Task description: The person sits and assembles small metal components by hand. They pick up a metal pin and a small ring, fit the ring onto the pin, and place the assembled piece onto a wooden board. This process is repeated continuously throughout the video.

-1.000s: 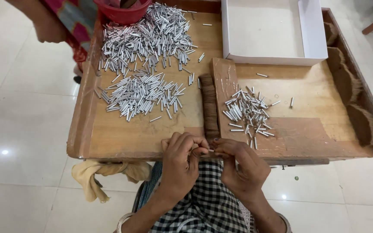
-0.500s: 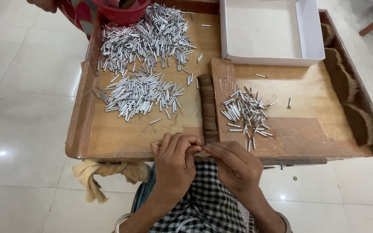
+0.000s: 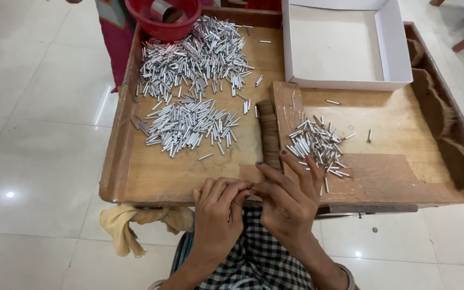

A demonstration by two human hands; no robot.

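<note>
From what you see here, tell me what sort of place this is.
Probably a small hand-assembly workshop: a wooden work tray heaped with short metal tubes, an open white box, and tiled floor below it.

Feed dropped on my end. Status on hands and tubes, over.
Left hand and right hand together at tray edge, fingertips pinched; what they hold is hidden. Small tube pile beside right hand. Nothing between them.

Bright, even overhead light gives soft shadows, small glare spots on the floor tiles (image 3: 9, 194) and sharp focus throughout.
</note>
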